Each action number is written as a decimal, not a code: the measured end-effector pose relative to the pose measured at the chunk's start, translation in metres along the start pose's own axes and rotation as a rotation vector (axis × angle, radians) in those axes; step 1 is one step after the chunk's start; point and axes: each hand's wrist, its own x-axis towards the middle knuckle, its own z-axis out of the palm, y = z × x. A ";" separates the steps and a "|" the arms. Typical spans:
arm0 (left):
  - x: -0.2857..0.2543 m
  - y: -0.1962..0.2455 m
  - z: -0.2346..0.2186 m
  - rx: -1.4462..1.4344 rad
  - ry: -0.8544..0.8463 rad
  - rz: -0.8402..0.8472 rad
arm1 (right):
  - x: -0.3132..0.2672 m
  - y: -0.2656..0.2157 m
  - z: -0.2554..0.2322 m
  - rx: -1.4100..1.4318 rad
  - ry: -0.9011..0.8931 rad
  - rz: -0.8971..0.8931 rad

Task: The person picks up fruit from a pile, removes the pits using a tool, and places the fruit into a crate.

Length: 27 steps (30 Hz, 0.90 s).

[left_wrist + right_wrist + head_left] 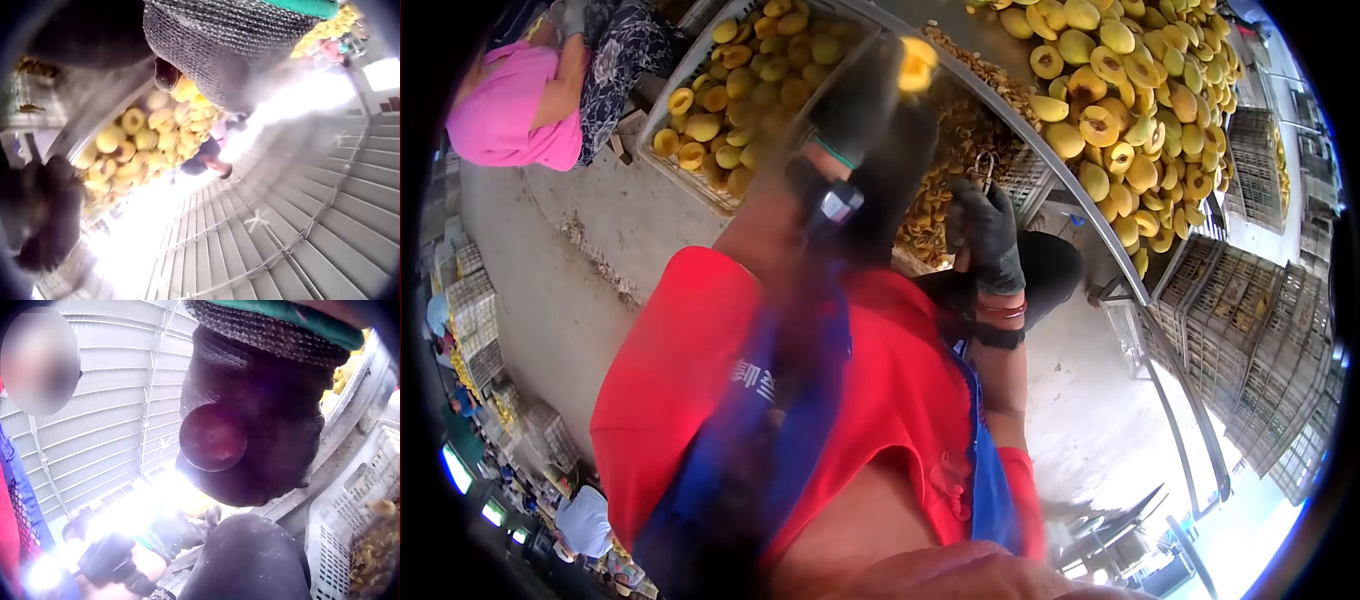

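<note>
My left hand [855,115], in a dark glove, is raised over the crate side and blurred; a yellow fruit half [916,65] is held at its fingertips. In the left wrist view, yellow fruit [187,90] shows under the gloved left hand [231,50]. My right hand [990,235] grips a tool with a thin metal loop [984,168] pointing away from me, above the scraps. The right wrist view has the gloved right hand [256,419] close up, with a round dark-red shape [213,437] at it; the metal loop is hidden there.
A crate of fruit [662,180] stands left. Halved yellow fruit [1140,170] is heaped beyond a curved metal rim [1090,215]. Brown scraps [925,215] lie between, beside a white basket [325,550]. Stacked crates [1240,310] stand right; a person in pink [515,105] is at upper left.
</note>
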 end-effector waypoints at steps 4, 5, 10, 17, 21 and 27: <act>-0.006 -0.113 -0.014 0.087 -0.162 -0.271 | 0.005 0.002 -0.006 0.039 0.135 0.042; 0.003 -0.131 -0.018 0.195 -0.233 -0.311 | 0.005 0.004 -0.007 0.038 0.142 0.041; 0.015 -0.244 0.034 0.734 -0.491 -0.290 | 0.012 0.013 -0.023 -0.378 0.046 -0.037; -0.019 -0.263 0.082 0.818 -0.705 -0.195 | 0.025 0.006 -0.012 -0.020 0.258 0.115; -0.050 -0.342 0.093 0.792 -0.865 -0.079 | 0.027 0.024 -0.019 0.027 0.279 0.092; 0.016 -0.239 0.048 0.202 -0.658 -0.563 | 0.018 0.019 -0.009 -0.043 0.180 0.058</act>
